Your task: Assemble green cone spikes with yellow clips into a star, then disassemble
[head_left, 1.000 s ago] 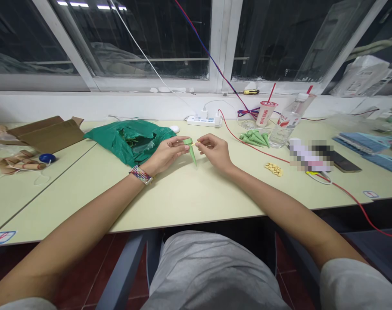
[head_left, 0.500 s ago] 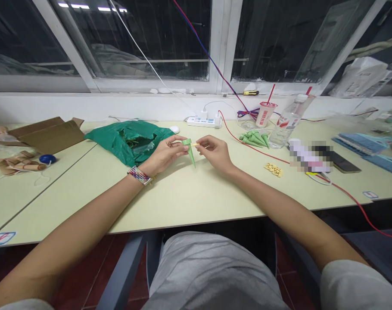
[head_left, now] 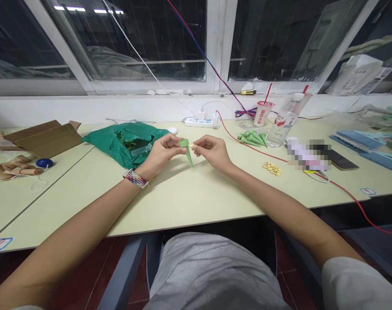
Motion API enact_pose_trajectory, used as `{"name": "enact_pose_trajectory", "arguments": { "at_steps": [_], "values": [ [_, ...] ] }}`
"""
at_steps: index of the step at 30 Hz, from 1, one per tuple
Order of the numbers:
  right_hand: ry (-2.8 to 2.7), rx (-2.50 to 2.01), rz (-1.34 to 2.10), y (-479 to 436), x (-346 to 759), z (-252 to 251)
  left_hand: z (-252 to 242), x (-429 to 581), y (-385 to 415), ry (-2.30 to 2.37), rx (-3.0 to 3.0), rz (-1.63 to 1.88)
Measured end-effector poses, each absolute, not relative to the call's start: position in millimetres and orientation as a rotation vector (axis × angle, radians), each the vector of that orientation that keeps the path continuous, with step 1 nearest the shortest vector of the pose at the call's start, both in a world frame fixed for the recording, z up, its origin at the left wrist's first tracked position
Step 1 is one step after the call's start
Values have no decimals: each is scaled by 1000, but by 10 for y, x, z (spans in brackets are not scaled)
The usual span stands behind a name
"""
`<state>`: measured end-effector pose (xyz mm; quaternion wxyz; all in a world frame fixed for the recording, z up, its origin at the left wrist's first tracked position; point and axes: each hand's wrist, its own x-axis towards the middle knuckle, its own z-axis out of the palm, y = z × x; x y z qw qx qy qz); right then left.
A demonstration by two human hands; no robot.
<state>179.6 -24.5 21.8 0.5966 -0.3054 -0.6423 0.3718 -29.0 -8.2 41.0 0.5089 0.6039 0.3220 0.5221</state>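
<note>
My left hand [head_left: 162,153] pinches a green plastic cone [head_left: 187,151] by its wide top, tip pointing down at the pale table [head_left: 189,198]. My right hand [head_left: 212,151] is closed in a pinch on a small yellow piece [head_left: 191,146] held against the cone's top. A beaded band sits on my left wrist. A pile of several like green cones [head_left: 253,138] lies to the right, and a small heap of yellow pieces [head_left: 272,168] rests nearer my right arm.
A green plastic bag [head_left: 128,142] lies left of my hands, a cardboard box [head_left: 42,137] and a blue ball [head_left: 44,162] further left. A power strip [head_left: 200,122], red cable [head_left: 344,193], cup [head_left: 263,113], water bottle [head_left: 281,125], phone [head_left: 340,159] and blue items [head_left: 367,144] fill the right side.
The cone's top has tilted slightly toward me and both hands have shifted a little left and down in the picture. The yellow piece stays at the cone's top.
</note>
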Motion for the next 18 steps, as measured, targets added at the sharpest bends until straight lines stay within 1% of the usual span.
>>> {"name": "enact_pose_trajectory", "arguments": {
  "at_steps": [5, 10, 14, 18],
  "values": [
    [-1528, -707, 764, -257, 1794, 240, 405, -278, -93, 753, 1421, 1205],
    [-1519, -697, 892, -259, 1804, 253, 408, -280, -116, 824, 1524, 1294],
    [-1591, -672, 750, -269, 1813, 267, 429, -282, -134, 803, 1465, 1217],
    [-1588, -695, 844, -265, 1822, 264, 452, -284, -149, 868, 1568, 1265]
  ]
}}
